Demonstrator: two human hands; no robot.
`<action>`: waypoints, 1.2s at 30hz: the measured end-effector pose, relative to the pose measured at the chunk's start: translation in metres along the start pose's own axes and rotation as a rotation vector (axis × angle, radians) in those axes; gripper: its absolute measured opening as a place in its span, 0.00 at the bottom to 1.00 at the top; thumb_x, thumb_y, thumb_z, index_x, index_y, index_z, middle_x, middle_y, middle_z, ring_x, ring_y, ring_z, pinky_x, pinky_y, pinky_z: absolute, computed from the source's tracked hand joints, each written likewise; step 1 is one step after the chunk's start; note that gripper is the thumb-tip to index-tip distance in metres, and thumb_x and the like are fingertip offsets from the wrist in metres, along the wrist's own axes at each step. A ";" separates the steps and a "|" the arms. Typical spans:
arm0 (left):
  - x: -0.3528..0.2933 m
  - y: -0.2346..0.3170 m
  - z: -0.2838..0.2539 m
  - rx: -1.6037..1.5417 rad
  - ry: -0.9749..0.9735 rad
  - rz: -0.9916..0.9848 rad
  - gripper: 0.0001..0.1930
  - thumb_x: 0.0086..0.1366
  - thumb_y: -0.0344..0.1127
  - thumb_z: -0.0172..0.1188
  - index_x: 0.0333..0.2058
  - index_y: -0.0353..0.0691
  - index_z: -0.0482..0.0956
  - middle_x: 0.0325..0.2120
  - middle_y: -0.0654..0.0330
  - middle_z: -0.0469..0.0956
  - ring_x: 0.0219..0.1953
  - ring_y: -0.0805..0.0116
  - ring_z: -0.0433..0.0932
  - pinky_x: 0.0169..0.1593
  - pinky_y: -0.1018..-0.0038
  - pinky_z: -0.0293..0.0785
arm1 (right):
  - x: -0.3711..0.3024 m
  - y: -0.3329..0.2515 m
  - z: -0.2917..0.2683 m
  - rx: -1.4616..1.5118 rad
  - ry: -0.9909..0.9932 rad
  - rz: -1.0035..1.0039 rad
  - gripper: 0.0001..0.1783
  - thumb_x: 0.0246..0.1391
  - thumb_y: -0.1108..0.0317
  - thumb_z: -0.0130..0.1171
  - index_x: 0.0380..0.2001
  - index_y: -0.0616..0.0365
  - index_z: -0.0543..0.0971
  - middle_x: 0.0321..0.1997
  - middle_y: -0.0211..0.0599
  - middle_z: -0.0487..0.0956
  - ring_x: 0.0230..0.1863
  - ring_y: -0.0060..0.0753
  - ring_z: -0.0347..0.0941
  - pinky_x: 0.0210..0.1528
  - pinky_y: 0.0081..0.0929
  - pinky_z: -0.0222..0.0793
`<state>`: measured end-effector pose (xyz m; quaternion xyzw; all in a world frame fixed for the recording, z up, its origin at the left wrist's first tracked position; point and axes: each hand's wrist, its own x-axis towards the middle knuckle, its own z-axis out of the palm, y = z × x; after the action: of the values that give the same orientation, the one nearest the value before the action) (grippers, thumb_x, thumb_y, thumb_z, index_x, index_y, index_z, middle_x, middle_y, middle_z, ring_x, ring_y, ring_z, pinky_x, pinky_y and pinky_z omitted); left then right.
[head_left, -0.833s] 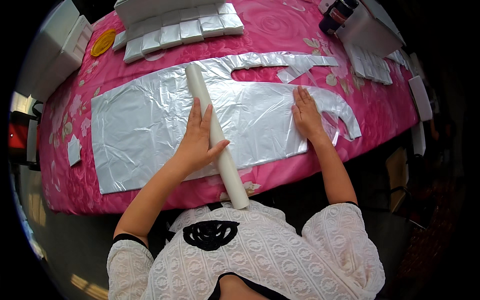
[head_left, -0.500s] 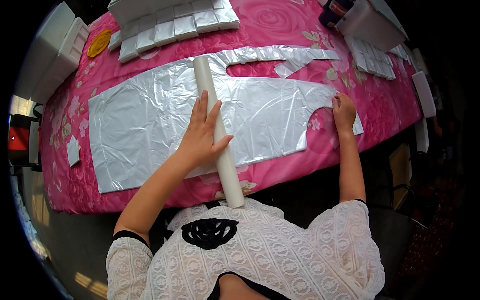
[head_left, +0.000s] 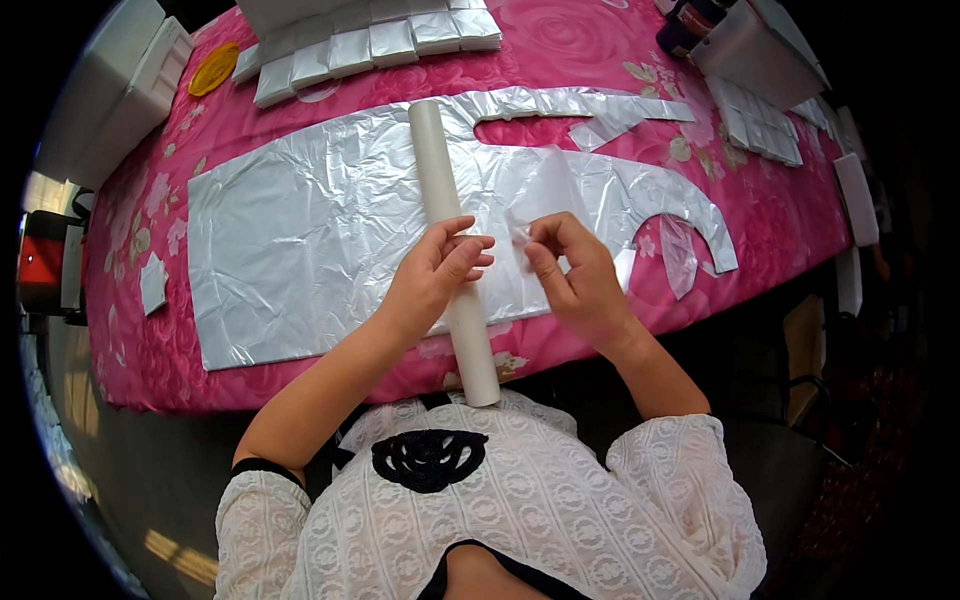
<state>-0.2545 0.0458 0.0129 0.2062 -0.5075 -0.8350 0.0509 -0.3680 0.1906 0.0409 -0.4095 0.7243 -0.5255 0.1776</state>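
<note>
Head camera view, looking straight down at somebody's work on a table point(head_left: 800, 215) covered in a bright pink rose-print cloth. Main thing here is a big flat apron-shaped sheet of silvery-white plastic point(head_left: 280, 240), lying spread out across the middle, wide body to the left and two curved straps off to the right. Across it sits a long off-white cylindrical roller point(head_left: 433, 160), angled a bit, near end poking past the table edge right by the person's white lace top point(head_left: 560, 480).

Left hand point(head_left: 430, 275) is over the roller, fingers loosely curled with the thumb close to them. Can't tell if it's actually gripping anything. Right hand point(head_left: 582, 275) is just beside it, thumb and fingertips pinched together on a thin see-through plastic film point(head_left: 545, 185) that's partly raised over the silvery sheet. Also a loose clear strip point(head_left: 680, 262) sitting in the curve of the nearer strap.

Around the edges: rows of small folded silvery-white packets point(head_left: 350, 52) at the far side, a yellow oval piece point(head_left: 213, 69) left of those, a lone small white packet point(head_left: 152, 285) at the left, and more packets point(head_left: 755, 122) over on the right.
</note>
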 end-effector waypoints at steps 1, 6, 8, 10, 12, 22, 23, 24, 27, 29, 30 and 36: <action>-0.001 0.002 -0.006 0.016 -0.020 -0.078 0.20 0.58 0.36 0.54 0.49 0.35 0.65 0.42 0.52 0.71 0.43 0.67 0.71 0.45 0.75 0.68 | -0.003 -0.014 0.015 -0.017 -0.187 0.005 0.05 0.53 0.74 0.50 0.33 0.62 0.68 0.28 0.34 0.70 0.29 0.25 0.67 0.33 0.20 0.64; -0.008 0.026 -0.072 0.148 0.067 -0.209 0.09 0.56 0.34 0.57 0.33 0.36 0.73 0.27 0.59 0.76 0.28 0.74 0.75 0.31 0.80 0.70 | -0.024 -0.026 0.051 -0.138 -0.283 -0.352 0.14 0.46 0.70 0.57 0.37 0.59 0.69 0.44 0.42 0.70 0.46 0.44 0.67 0.44 0.33 0.65; -0.020 0.044 -0.121 0.298 0.181 -0.242 0.09 0.55 0.35 0.56 0.33 0.38 0.73 0.27 0.61 0.76 0.27 0.74 0.75 0.32 0.79 0.70 | -0.035 -0.028 0.044 -0.260 -0.218 -0.332 0.16 0.45 0.67 0.59 0.37 0.60 0.69 0.45 0.43 0.69 0.46 0.44 0.67 0.42 0.33 0.65; -0.037 0.055 -0.175 0.365 0.336 -0.245 0.07 0.55 0.34 0.54 0.31 0.39 0.73 0.25 0.62 0.75 0.25 0.75 0.74 0.30 0.79 0.69 | -0.050 -0.025 0.039 -0.465 -0.131 -0.171 0.19 0.43 0.64 0.61 0.36 0.61 0.69 0.44 0.44 0.69 0.45 0.43 0.66 0.41 0.32 0.65; -0.056 0.063 -0.217 0.482 0.378 -0.265 0.07 0.54 0.34 0.52 0.29 0.38 0.74 0.23 0.63 0.75 0.23 0.75 0.72 0.29 0.78 0.69 | -0.057 -0.022 0.038 -0.625 -0.139 0.013 0.24 0.39 0.55 0.63 0.32 0.64 0.70 0.37 0.49 0.72 0.40 0.41 0.71 0.36 0.31 0.67; -0.064 0.093 -0.254 1.438 0.486 -0.209 0.08 0.47 0.26 0.53 0.29 0.33 0.72 0.25 0.58 0.75 0.25 0.69 0.72 0.31 0.74 0.69 | -0.076 0.004 0.051 -0.398 -0.434 0.487 0.22 0.42 0.51 0.57 0.26 0.63 0.78 0.19 0.46 0.75 0.22 0.43 0.73 0.26 0.33 0.67; -0.066 0.092 -0.246 1.648 0.534 -0.066 0.09 0.46 0.24 0.53 0.30 0.33 0.72 0.28 0.56 0.75 0.29 0.66 0.73 0.34 0.72 0.70 | -0.075 0.003 0.049 -0.397 -0.437 0.503 0.22 0.42 0.51 0.57 0.26 0.64 0.78 0.19 0.46 0.75 0.22 0.43 0.73 0.26 0.33 0.67; -0.065 0.089 -0.228 1.852 0.570 0.091 0.11 0.45 0.23 0.53 0.31 0.32 0.72 0.31 0.55 0.75 0.32 0.63 0.73 0.37 0.71 0.70 | -0.075 0.001 0.046 -0.398 -0.434 0.526 0.22 0.42 0.51 0.57 0.26 0.64 0.78 0.19 0.46 0.75 0.22 0.42 0.73 0.26 0.33 0.66; -0.050 0.072 -0.159 1.942 0.466 0.557 0.16 0.44 0.20 0.53 0.36 0.33 0.71 0.42 0.52 0.71 0.45 0.53 0.69 0.47 0.65 0.66 | -0.078 0.001 0.042 -0.407 -0.409 0.547 0.22 0.42 0.52 0.57 0.26 0.64 0.78 0.19 0.46 0.75 0.21 0.42 0.73 0.26 0.32 0.66; -0.041 0.055 -0.100 1.683 0.314 0.652 0.19 0.46 0.19 0.52 0.41 0.34 0.70 0.45 0.52 0.70 0.49 0.53 0.67 0.51 0.65 0.64 | -0.080 0.002 0.041 -0.413 -0.413 0.551 0.22 0.42 0.52 0.57 0.25 0.64 0.78 0.19 0.46 0.75 0.21 0.42 0.73 0.26 0.32 0.66; -0.036 0.042 -0.075 1.574 0.213 0.693 0.21 0.46 0.20 0.52 0.43 0.34 0.69 0.47 0.52 0.69 0.51 0.53 0.66 0.53 0.65 0.62 | -0.080 0.002 0.041 -0.415 -0.422 0.551 0.22 0.42 0.52 0.58 0.25 0.64 0.78 0.19 0.46 0.75 0.21 0.41 0.73 0.26 0.32 0.66; 0.008 -0.045 -0.033 1.456 0.146 0.580 0.30 0.54 0.30 0.47 0.56 0.26 0.52 0.58 0.43 0.51 0.62 0.49 0.49 0.62 0.61 0.45 | -0.078 0.003 0.040 -0.374 -0.458 0.551 0.22 0.43 0.52 0.58 0.25 0.65 0.78 0.18 0.45 0.75 0.21 0.39 0.73 0.25 0.30 0.66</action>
<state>-0.2433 0.0376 -0.0422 0.1013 -0.9559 -0.2301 0.1520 -0.2950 0.2277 0.0092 -0.3320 0.8316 -0.2126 0.3912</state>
